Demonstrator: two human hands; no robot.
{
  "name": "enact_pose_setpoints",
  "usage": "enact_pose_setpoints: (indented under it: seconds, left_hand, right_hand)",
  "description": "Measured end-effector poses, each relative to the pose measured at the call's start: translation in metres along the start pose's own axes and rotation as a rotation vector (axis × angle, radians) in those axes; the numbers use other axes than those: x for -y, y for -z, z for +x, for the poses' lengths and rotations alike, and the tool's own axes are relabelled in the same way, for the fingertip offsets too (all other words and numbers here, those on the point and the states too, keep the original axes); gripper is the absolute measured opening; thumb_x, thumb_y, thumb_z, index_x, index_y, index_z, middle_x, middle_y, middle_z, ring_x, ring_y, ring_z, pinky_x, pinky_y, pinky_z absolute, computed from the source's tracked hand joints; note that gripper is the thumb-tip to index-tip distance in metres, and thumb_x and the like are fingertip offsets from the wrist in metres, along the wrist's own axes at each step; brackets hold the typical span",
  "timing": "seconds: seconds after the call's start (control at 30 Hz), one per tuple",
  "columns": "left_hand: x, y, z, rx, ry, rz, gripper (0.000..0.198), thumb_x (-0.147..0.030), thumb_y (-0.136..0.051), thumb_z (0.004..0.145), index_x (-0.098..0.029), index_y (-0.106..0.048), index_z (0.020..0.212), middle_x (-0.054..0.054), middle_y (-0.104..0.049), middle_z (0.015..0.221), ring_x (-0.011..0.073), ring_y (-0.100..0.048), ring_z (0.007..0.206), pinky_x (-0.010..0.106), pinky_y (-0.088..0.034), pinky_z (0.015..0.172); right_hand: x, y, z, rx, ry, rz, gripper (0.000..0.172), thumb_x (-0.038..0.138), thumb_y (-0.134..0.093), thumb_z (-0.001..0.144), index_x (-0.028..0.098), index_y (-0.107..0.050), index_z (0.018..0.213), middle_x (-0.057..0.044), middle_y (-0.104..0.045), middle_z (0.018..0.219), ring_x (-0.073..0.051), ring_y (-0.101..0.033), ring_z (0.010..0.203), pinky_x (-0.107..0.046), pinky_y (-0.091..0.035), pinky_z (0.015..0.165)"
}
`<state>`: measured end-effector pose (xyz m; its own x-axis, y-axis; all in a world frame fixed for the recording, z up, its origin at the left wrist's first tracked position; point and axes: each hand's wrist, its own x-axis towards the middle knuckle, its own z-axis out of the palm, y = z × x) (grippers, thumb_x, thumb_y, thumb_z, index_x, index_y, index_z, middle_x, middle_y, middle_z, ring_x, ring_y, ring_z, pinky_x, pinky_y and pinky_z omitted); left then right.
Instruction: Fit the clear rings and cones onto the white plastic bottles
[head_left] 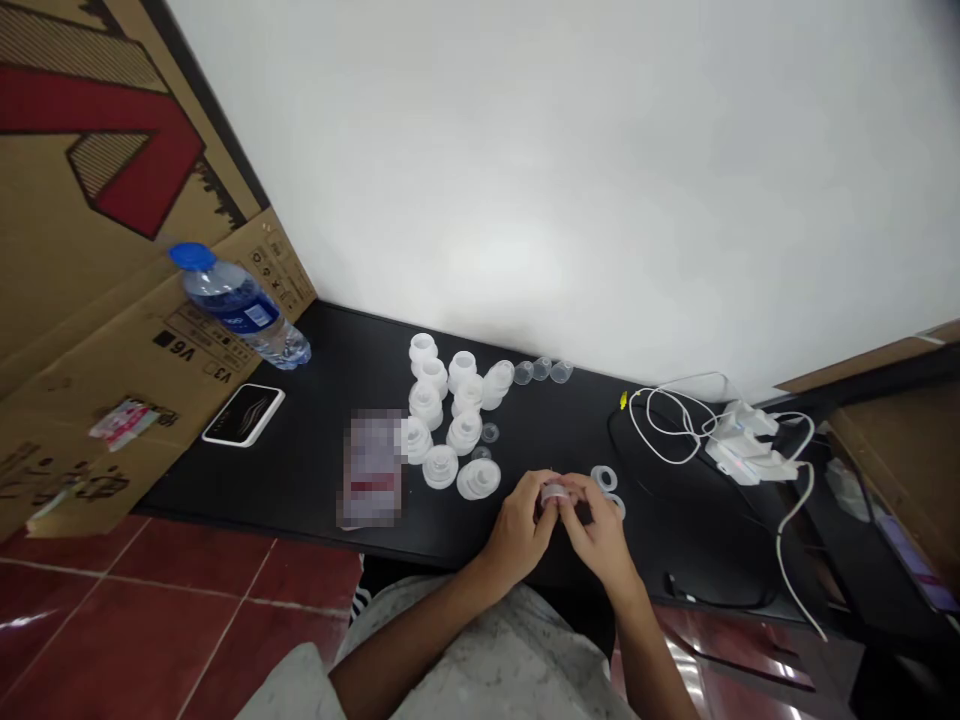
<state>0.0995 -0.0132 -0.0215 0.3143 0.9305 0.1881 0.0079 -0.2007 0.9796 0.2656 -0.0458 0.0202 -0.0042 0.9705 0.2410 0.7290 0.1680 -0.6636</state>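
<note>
Near the table's front edge, my left hand [523, 522] and my right hand [597, 526] meet, with the fingers of both closed round a small translucent ring [555, 492]. Two more clear rings [604, 478] lie just beyond my right hand, partly hidden by it. To the left of my hands stand several white plastic jar-like parts [440, 466] in uneven rows. Small clear discs [490, 432] lie beside them. Several clear domed caps [561, 371] form a line at the back.
A blurred packet [373, 468] and a white phone [244, 414] lie left on the black table [330, 370]. A water bottle [244, 310] leans by a cardboard box [90, 300]. White cables and a power strip [752, 445] are at the right. A wall [525, 180] rises behind.
</note>
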Motion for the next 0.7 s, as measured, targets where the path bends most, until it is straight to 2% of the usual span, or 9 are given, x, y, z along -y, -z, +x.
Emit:
enact_pose_setpoints:
  seconds: [0.1, 0.13, 0.2, 0.27, 0.37, 0.43, 0.57, 0.7]
  left_hand:
    - [-0.001, 0.001, 0.001, -0.016, 0.008, -0.005, 0.029, -0.015, -0.054, 0.108, -0.024, -0.064, 0.134, 0.009, -0.073, 0.124, 0.0246, -0.072, 0.114, 0.041, -0.059, 0.102]
    - [-0.001, 0.002, 0.001, -0.023, 0.005, 0.000, 0.029, -0.014, -0.053, 0.108, -0.024, -0.065, 0.132, 0.009, -0.073, 0.123, 0.0246, -0.072, 0.114, 0.040, -0.059, 0.102]
    - [-0.001, 0.002, 0.001, -0.025, -0.012, 0.012, 0.028, -0.014, -0.050, 0.109, -0.024, -0.068, 0.128, 0.009, -0.072, 0.119, 0.0242, -0.071, 0.111, 0.039, -0.059, 0.099]
    - [0.001, 0.001, 0.000, -0.008, -0.025, 0.005, 0.029, -0.015, -0.047, 0.111, -0.023, -0.069, 0.129, 0.008, -0.070, 0.116, 0.0217, -0.072, 0.100, 0.037, -0.060, 0.093]
    - [0.004, 0.000, -0.001, 0.033, -0.019, -0.036, 0.036, -0.012, -0.043, 0.110, -0.023, -0.067, 0.134, 0.005, -0.068, 0.110, 0.0162, -0.069, 0.081, 0.033, -0.060, 0.084]
    - [0.006, 0.000, -0.002, 0.048, -0.014, -0.049, 0.039, -0.008, -0.041, 0.107, -0.023, -0.065, 0.134, 0.004, -0.067, 0.107, 0.0155, -0.069, 0.079, 0.033, -0.059, 0.084]
    - [0.007, -0.001, -0.002, 0.054, -0.019, -0.039, 0.042, -0.006, -0.040, 0.105, -0.023, -0.064, 0.134, 0.004, -0.067, 0.108, 0.0168, -0.068, 0.084, 0.034, -0.057, 0.085]
    - [0.010, -0.002, -0.001, 0.050, -0.030, -0.024, 0.042, -0.005, -0.038, 0.105, -0.024, -0.065, 0.131, 0.003, -0.064, 0.104, 0.0174, -0.065, 0.083, 0.033, -0.056, 0.083]
  right_hand:
    - [0.008, 0.022, 0.015, 0.172, 0.033, -0.077, 0.029, 0.038, -0.067, 0.107, 0.025, -0.068, 0.133, -0.006, -0.083, 0.098, -0.022, -0.075, 0.069, -0.035, -0.064, 0.067]
    - [0.014, 0.029, 0.023, 0.180, 0.059, -0.112, 0.030, 0.039, -0.067, 0.106, 0.026, -0.068, 0.133, -0.007, -0.084, 0.105, -0.022, -0.075, 0.071, -0.037, -0.064, 0.069]
    - [0.033, 0.040, 0.046, 0.086, 0.105, -0.175, 0.027, 0.039, -0.065, 0.109, 0.026, -0.069, 0.132, -0.010, -0.082, 0.112, -0.025, -0.076, 0.081, -0.042, -0.064, 0.079]
    - [0.057, 0.043, 0.075, -0.012, 0.147, -0.194, 0.024, 0.038, -0.059, 0.112, 0.025, -0.070, 0.130, -0.010, -0.081, 0.111, -0.027, -0.076, 0.092, -0.044, -0.063, 0.087]
    - [0.095, 0.030, 0.126, -0.083, 0.200, -0.256, 0.025, 0.037, -0.054, 0.114, 0.024, -0.072, 0.126, -0.011, -0.079, 0.104, -0.030, -0.074, 0.099, -0.045, -0.060, 0.093]
    - [0.119, 0.015, 0.162, -0.038, 0.213, -0.350, 0.025, 0.036, -0.056, 0.113, 0.021, -0.072, 0.125, -0.012, -0.081, 0.106, -0.032, -0.072, 0.103, -0.047, -0.057, 0.098]
    - [0.159, -0.016, 0.222, 0.184, 0.134, -0.616, 0.032, 0.043, -0.060, 0.113, 0.016, -0.072, 0.125, -0.015, -0.082, 0.103, -0.038, -0.070, 0.112, -0.051, -0.052, 0.099]
    - [0.183, -0.038, 0.258, 0.402, 0.071, -0.773, 0.038, 0.049, -0.065, 0.110, 0.013, -0.074, 0.115, -0.019, -0.081, 0.107, -0.038, -0.074, 0.112, -0.050, -0.050, 0.101]
